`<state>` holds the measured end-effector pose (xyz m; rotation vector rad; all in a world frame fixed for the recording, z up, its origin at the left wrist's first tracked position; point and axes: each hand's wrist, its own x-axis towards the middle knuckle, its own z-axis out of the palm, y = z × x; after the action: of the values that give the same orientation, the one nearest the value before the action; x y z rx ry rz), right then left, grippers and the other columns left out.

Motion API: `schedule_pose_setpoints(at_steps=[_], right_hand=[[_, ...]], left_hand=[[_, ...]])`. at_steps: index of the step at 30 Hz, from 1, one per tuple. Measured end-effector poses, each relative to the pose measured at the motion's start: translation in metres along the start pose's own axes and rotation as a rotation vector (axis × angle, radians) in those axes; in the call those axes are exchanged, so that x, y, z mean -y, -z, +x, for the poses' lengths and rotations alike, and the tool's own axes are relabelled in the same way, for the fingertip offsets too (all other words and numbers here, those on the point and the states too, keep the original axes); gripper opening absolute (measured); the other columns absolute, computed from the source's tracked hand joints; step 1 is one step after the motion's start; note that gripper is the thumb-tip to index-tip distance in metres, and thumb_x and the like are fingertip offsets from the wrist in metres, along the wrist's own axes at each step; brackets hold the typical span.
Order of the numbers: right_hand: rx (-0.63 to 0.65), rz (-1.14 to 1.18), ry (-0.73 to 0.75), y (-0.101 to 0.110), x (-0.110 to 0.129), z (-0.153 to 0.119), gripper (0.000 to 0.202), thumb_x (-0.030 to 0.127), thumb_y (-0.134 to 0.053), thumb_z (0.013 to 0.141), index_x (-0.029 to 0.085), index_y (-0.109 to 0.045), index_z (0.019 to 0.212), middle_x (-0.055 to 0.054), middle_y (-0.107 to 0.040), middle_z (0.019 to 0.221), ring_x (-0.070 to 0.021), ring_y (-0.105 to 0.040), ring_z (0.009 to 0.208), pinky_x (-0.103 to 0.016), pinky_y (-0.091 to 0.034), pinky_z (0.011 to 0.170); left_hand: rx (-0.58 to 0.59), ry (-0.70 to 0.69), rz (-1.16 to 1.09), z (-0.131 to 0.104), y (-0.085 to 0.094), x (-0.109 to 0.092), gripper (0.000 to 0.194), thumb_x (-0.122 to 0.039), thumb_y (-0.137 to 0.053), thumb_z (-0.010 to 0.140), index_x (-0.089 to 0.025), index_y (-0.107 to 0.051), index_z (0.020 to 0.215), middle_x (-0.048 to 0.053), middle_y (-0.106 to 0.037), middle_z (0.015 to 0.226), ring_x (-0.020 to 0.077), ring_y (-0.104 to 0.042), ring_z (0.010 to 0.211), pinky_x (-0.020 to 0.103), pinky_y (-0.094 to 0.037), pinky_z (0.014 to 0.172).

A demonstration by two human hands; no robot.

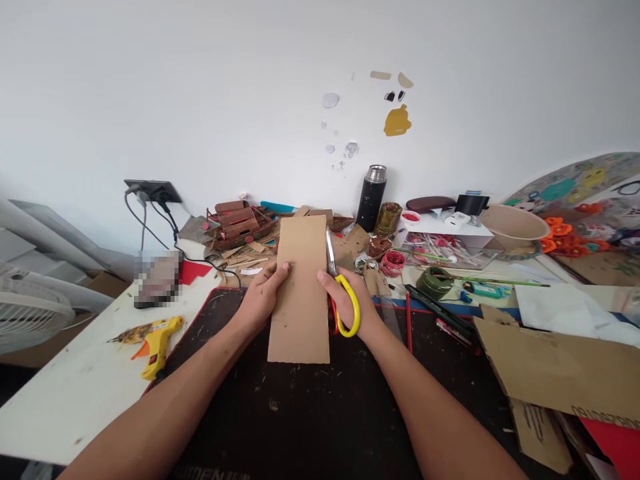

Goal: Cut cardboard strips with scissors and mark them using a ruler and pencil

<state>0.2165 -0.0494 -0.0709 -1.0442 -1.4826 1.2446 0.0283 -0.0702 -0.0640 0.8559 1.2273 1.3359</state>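
Cardboard piece [301, 300] and scissors [355, 307], in both hands

Left hand [265, 291]: clamped on the cardboard's left edge. Right hand [367, 312]: thumb on the opposite edge, also holding the yellow-handled scissors, blades upward. Cardboard: upright above dark mat [300, 420], on tabletop [65, 413]. Left: yellow glue gun [159, 350]. Right: larger cardboard [565, 370]. Behind: black flask [371, 201].

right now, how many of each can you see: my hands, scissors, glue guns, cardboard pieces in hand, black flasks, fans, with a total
Hands: 2 (left hand, right hand)
Scissors: 1
Glue gun: 1
Held cardboard piece: 1
Black flask: 1
Fan: 1
Total: 7
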Motion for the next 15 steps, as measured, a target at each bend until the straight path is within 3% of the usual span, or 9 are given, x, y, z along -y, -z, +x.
schedule_pose_setpoints(at_steps=[6, 11, 15], right_hand=[[-0.071, 0.116, -0.141, 0.006, 0.008, 0.001, 0.052, 0.072, -0.068, 0.086, 0.025, -0.053, 0.073, 0.005, -0.054, 0.049, -0.0156, -0.051, 0.037, -0.026, -0.037, 0.037], [-0.147, 0.192, -0.177, 0.011, 0.011, 0.004, 0.051, 0.070, -0.075, 0.081, 0.024, -0.056, 0.073, 0.003, -0.056, 0.048, -0.0144, -0.051, 0.035, -0.024, -0.038, 0.034], [-0.135, 0.212, -0.189, 0.010, 0.009, 0.005, 0.051, 0.070, -0.075, 0.081, 0.024, -0.055, 0.073, 0.003, -0.057, 0.049, -0.0141, -0.052, 0.035, -0.024, -0.040, 0.034]], left_hand=[[0.060, 0.055, 0.015, -0.001, 0.003, -0.001, 0.052, -0.057, -0.087, 0.077, -0.017, -0.077, 0.107, 0.009, -0.084, 0.087, 0.0252, -0.078, 0.068, 0.031, -0.061, 0.058], [0.106, 0.098, 0.029, -0.004, 0.001, -0.005, 0.051, -0.057, -0.089, 0.073, -0.016, -0.079, 0.100, 0.010, -0.083, 0.084, 0.0223, -0.075, 0.062, 0.031, -0.060, 0.057], [0.092, 0.117, 0.043, -0.007, -0.001, -0.006, 0.050, -0.057, -0.091, 0.070, -0.016, -0.079, 0.097, 0.009, -0.082, 0.079, 0.0205, -0.071, 0.055, 0.030, -0.059, 0.055]])
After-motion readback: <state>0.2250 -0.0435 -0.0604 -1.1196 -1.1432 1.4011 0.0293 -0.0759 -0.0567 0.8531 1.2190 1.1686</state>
